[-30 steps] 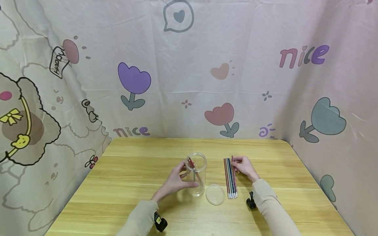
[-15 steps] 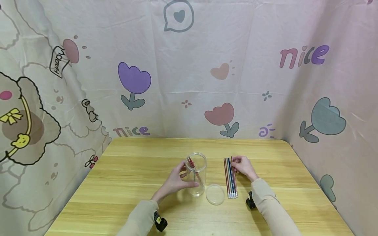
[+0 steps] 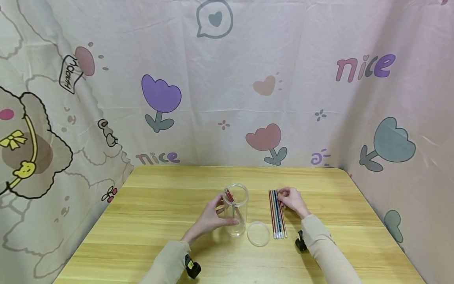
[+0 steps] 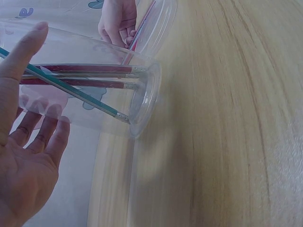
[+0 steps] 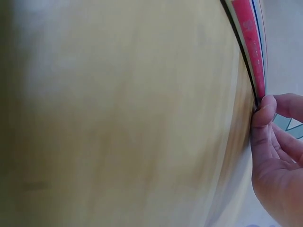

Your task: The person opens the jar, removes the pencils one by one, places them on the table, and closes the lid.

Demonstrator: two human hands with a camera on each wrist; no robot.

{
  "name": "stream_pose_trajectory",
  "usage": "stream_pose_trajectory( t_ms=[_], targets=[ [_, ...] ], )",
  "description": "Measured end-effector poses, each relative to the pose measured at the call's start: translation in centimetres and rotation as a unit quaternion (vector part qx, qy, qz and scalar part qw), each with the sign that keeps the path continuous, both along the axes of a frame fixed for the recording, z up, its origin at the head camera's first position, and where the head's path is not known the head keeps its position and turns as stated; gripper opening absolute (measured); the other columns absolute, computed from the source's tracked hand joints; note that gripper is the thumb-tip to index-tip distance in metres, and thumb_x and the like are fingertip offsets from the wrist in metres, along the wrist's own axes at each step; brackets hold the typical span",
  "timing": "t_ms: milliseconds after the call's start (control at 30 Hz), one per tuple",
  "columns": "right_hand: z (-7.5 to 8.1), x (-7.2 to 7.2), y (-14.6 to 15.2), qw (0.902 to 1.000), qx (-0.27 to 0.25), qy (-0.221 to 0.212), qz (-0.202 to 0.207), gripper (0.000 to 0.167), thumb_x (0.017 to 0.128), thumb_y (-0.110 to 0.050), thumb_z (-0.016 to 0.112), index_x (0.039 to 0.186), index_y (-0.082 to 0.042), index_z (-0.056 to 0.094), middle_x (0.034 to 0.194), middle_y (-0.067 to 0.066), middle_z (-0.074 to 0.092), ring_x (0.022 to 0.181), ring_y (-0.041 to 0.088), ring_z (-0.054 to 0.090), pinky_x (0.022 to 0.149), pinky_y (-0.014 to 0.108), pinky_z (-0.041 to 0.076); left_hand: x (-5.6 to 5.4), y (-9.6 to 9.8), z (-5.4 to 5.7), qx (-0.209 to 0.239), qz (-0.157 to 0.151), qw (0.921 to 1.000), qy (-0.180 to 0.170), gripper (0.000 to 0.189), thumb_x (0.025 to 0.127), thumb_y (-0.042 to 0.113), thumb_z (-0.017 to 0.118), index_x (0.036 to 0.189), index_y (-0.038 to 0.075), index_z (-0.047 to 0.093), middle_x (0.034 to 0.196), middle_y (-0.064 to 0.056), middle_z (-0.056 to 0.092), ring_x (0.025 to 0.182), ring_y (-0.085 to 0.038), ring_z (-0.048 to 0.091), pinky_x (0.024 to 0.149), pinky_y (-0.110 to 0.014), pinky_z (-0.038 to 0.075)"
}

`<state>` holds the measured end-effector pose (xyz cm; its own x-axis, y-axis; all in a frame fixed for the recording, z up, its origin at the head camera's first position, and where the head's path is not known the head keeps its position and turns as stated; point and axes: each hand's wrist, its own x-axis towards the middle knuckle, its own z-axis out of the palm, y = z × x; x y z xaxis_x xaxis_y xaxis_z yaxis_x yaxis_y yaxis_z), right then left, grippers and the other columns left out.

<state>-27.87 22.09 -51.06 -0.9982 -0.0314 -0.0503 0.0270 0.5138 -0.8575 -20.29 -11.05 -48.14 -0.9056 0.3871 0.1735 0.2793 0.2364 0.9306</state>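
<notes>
- The left hand (image 3: 210, 218) holds the clear jar (image 3: 242, 215), with its thumb and fingers curved around the wall, set wide on two sides.
- This jar stands upright on the table (image 3: 170, 197), and its mouth is uncovered.
- Inside it, a teal pencil (image 4: 71, 89) and red pencils (image 4: 99, 68) lean, their metal-banded ends down at the bottom.
- The right hand (image 3: 292, 200) pinches the outer pencil (image 3: 284, 225) near its far end; the fingers are narrow, thumb against forefinger.
- That pencil lies at the right edge of the row of pencils (image 3: 275, 217), whose pale ends point toward the person.
- Between jar and row, a little nearer to the person, the round clear lid (image 3: 258, 234) lies flat.
- Behind the table hangs a printed cloth (image 3: 213, 79) with flowers.
</notes>
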Motion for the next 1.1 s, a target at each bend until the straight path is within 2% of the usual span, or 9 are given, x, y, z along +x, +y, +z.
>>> stream_pose_trajectory(
  t_ms=[100,233,467,833,1100],
  targets=[
    [0.0,0.1,0.1,0.9999,-0.013,-0.002,0.004,0.039,0.091,0.0,0.066,0.126,0.015,0.057,0.085,0.017,0.068,0.054,0.008,0.058,0.047,0.019,0.052,0.0,0.0,0.0,0.0,0.0,1.0,0.002,0.071,0.073,0.017,0.091,0.132,0.011,0.052,0.131,-0.013,0.058,0.128,-0.036,0.054,0.111,-0.049,0.052],
    [-0.3,0.0,0.4,0.9981,-0.059,-0.015,0.004,0.041,0.09,0.002,0.065,0.127,0.017,0.055,0.084,0.015,0.066,0.056,0.009,0.058,0.048,0.018,0.053,0.0,0.0,0.1,0.001,-0.002,1.0,0.004,0.07,0.074,0.017,0.091,0.132,0.011,0.053,0.131,-0.013,0.058,0.127,-0.035,0.054,0.111,-0.049,0.052],
    [-0.2,-0.1,0.9,0.9887,-0.141,-0.048,0.013,0.044,0.092,0.002,0.063,0.131,0.017,0.05,0.082,0.006,0.064,0.059,0.008,0.058,0.05,0.017,0.054,0.0,0.0,-0.1,-0.002,-0.002,0.9999,0.009,0.07,0.075,0.018,0.09,0.133,0.011,0.052,0.133,-0.012,0.059,0.127,-0.034,0.054,0.111,-0.05,0.052],
    [0.1,0.1,1.7,0.979,-0.194,-0.056,0.027,0.049,0.094,0.001,0.061,0.137,0.018,0.044,0.09,0.006,0.065,0.063,0.008,0.06,0.056,0.017,0.057,0.0,0.0,0.0,-0.003,0.003,1.0,-0.001,0.072,0.074,0.018,0.091,0.134,0.011,0.052,0.132,-0.011,0.059,0.126,-0.031,0.054,0.112,-0.047,0.051],
    [1.0,0.3,1.7,0.9799,-0.193,-0.043,0.024,0.05,0.095,0.001,0.06,0.14,0.014,0.044,0.095,0.008,0.062,0.067,0.011,0.06,0.058,0.019,0.057,0.1,0.0,0.0,-0.004,0.002,1.0,-0.002,0.072,0.074,0.019,0.091,0.135,0.012,0.052,0.133,-0.011,0.059,0.128,-0.032,0.054,0.112,-0.048,0.051]
  ],
)
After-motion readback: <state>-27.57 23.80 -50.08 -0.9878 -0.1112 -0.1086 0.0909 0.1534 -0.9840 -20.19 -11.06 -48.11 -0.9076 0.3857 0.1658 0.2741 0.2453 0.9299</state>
